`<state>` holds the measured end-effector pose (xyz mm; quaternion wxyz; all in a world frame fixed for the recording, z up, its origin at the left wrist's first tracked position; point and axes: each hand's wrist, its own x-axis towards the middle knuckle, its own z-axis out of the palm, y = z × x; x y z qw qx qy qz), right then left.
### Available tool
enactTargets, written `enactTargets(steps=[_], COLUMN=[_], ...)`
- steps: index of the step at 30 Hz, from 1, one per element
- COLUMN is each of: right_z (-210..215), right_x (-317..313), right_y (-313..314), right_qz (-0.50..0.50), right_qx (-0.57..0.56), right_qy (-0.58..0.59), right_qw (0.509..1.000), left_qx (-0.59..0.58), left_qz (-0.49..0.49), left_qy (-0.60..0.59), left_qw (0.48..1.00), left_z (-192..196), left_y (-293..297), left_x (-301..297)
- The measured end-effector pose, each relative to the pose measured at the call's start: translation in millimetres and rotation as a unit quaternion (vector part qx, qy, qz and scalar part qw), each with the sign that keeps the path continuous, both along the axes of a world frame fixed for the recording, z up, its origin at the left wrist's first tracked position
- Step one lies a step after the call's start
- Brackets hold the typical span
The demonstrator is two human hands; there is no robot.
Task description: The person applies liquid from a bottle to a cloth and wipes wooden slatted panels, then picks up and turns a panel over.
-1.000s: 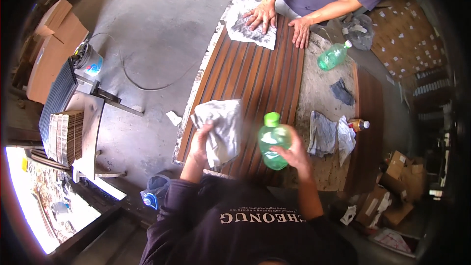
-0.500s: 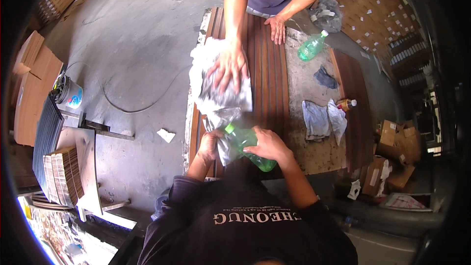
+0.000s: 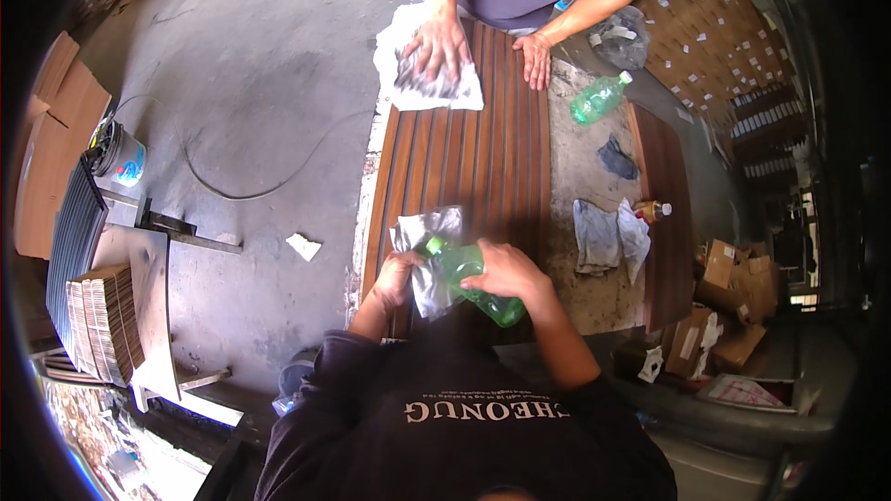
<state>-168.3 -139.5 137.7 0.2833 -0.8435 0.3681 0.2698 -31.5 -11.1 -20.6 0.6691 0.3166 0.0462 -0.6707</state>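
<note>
A green plastic bottle [image 3: 502, 307] lies tilted in my right hand [image 3: 510, 272], its light-green cap end pointing left toward the cloth. My left hand [image 3: 396, 279] is closed on the edge of a crumpled grey-white cloth [image 3: 430, 293], just beside the bottle's cap. Both are held over the near end of a brown grooved wood panel [image 3: 464, 153]. At the panel's far end, a co-worker's hand [image 3: 440, 44] presses a white cloth [image 3: 464, 95] onto it. The co-worker's other hand [image 3: 535, 59] rests flat near the panel's right edge.
Right of the panel, the worktop [image 3: 580, 300] holds a second green bottle [image 3: 599, 100], a dark rag [image 3: 616, 158], folded pale cloths [image 3: 597, 234] and a small amber bottle [image 3: 654, 211]. Another brown board [image 3: 666, 250] lies beyond them. A bucket [image 3: 123, 158] stands at left.
The co-worker's hand has slid the white cloth away from me to the panel's far end, baring the grooved surface between us. My hands keep their hold on bottle and cloth.
</note>
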Motion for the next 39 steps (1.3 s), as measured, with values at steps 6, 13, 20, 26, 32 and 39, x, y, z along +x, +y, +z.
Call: enactTargets(steps=[6, 13, 20, 26, 32, 39], right_z=[1, -6, -9, -25, -76, -74], right_x=[1, -16, -43, -58, -60, -46], right_y=[-3, -10, -17, -49, -83, -54], right_qz=[0.038, 0.064, -0.024, -0.159, -0.322, -0.323], right_qx=[-0.032, -0.025, 0.003, -0.035, -0.091, -0.302], right_qy=[0.005, -0.04, -0.225, -0.448, -0.614, -0.577], right_qw=[0.999, 0.997, 0.974, 0.879, 0.714, 0.687], left_qx=[0.016, 0.063, 0.027, 0.024, 0.024, 0.092], left_qz=[0.016, 0.048, 0.061, 0.089, 0.182, -0.173], left_qy=[-0.009, 0.065, 0.143, 0.073, -0.791, -0.905], left_qw=[1.0, 0.995, 0.987, 0.993, 0.583, 0.378], left_z=[11, 20, 28, 62, 104, 43], left_y=[0, 4, -7, -31, -60, -47], left_x=[-5, -17, -10, 36, 38, 33])
